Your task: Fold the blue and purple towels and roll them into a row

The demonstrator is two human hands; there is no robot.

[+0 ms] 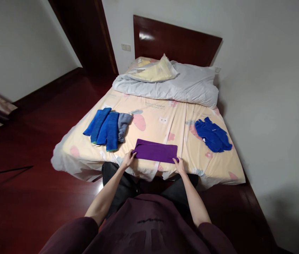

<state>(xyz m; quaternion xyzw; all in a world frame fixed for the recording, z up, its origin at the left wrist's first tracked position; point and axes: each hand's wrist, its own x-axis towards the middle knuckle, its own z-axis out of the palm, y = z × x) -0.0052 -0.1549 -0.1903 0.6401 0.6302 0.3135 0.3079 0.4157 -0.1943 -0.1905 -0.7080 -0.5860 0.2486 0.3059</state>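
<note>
Purple cloth [156, 151], folded into a flat strip, lies near the front edge of a bed [152, 123]; the left hand [128, 158] pinches its left end, the right hand [179, 165] its right. Folded blue cloths [108, 129] lie leftward, a crumpled blue cloth [213, 134] rightward.

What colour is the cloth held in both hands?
The cloth is purple; the head view shows it best.

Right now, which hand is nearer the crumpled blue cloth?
Right. The right hand pinches the right end of the purple cloth, to the near left of the crumpled blue cloth; the left hand pinches the left end, farther away.
</note>
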